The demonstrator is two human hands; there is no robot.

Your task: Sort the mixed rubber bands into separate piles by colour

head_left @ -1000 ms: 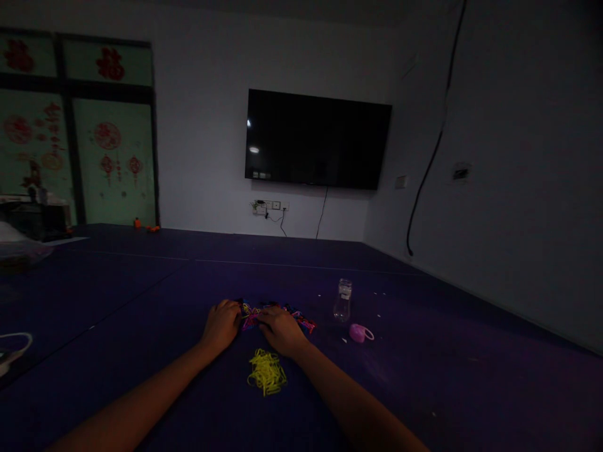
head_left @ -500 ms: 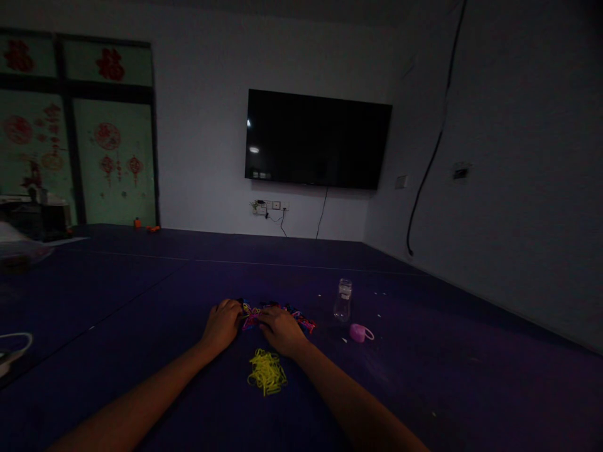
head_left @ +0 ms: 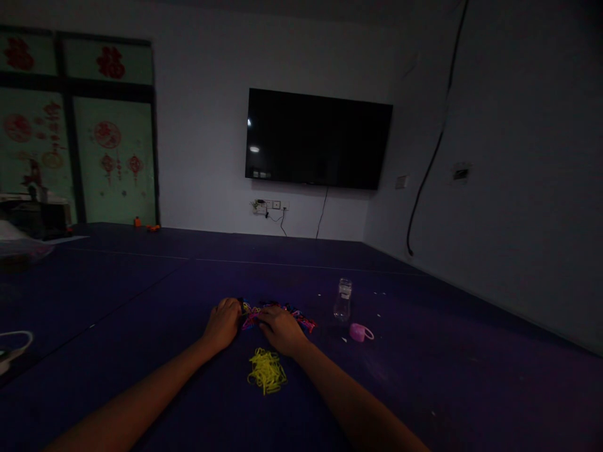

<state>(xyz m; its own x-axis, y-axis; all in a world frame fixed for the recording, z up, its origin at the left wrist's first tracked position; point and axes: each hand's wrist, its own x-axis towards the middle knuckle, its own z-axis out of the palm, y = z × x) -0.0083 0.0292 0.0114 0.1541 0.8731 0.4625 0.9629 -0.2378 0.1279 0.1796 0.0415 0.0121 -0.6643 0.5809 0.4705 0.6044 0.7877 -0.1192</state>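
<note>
A flattened pile of small rubber bands (head_left: 298, 317), mixed in pink, blue, red and other colours, lies on the dark blue surface. At its left end is my left hand (head_left: 223, 323), fingers curled in, with bands at the fingertips. My right hand (head_left: 281, 328) reaches over the middle of the pile, its thumb and fingers bent together on the bands and covering part of them. Dim light and the hands hide exactly which bands are gripped. Nearer to me, below both hands, sits a separate heap of yellow rubber bands (head_left: 267, 371).
Right of the pile stands a clear bottle (head_left: 343, 302) without its lid. A pink cap with a loop (head_left: 358, 333) lies beside it, among small white scraps. A white object with a curved handle (head_left: 14, 351) is at the left edge. A television (head_left: 318, 139) hangs on the far wall.
Both hands stay nearly in place over the pile. The bands between my fingertips have shifted slightly; the yellow heap, bottle and cap look unchanged.
</note>
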